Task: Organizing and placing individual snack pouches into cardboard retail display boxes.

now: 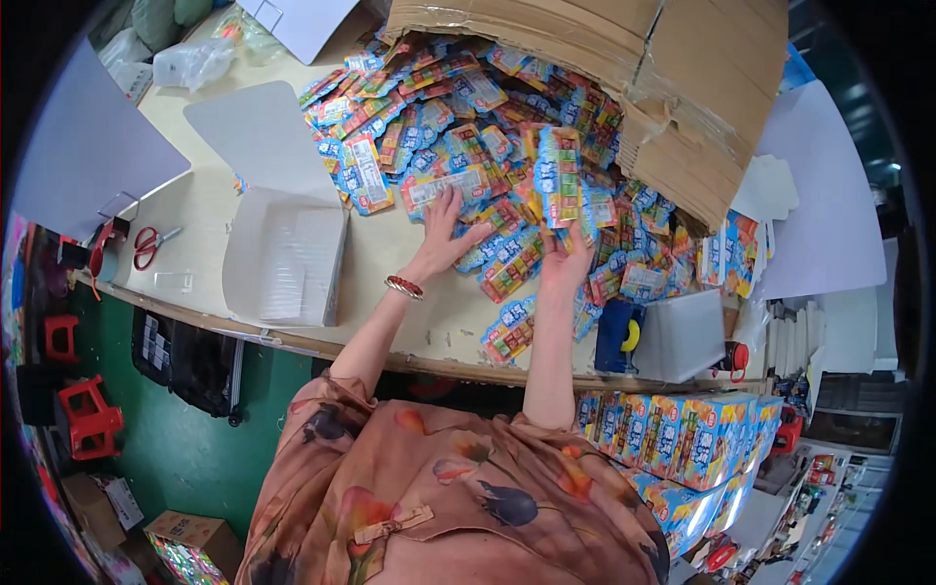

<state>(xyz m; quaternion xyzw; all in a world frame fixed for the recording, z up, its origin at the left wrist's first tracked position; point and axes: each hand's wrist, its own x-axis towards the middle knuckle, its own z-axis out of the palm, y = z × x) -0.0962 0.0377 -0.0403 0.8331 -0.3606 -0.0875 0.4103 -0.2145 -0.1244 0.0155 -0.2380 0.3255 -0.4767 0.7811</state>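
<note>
My right hand (567, 261) is closed around the lower end of a colourful blister card (559, 175), held upright above the pile. My left hand (444, 239) lies on the near edge of the heap with its fingers stretched out and the thumb apart. Its fingertips touch another card (454, 185), whose pale printed back faces up. Around both hands spreads a large pile of blue, red and yellow cards (419, 127). They spill from a big brown cardboard carton (585, 34) tipped toward me. Left of my left hand stands an open white box (283, 258) with its lid folded back.
Red-handled scissors (148, 250) and a tape dispenser (105, 249) lie at the table's left. A translucent bin (680, 336) stands at the front right edge. Filled printed boxes (673, 439) are stacked below on the right. Red stools (90, 417) stand on the green floor.
</note>
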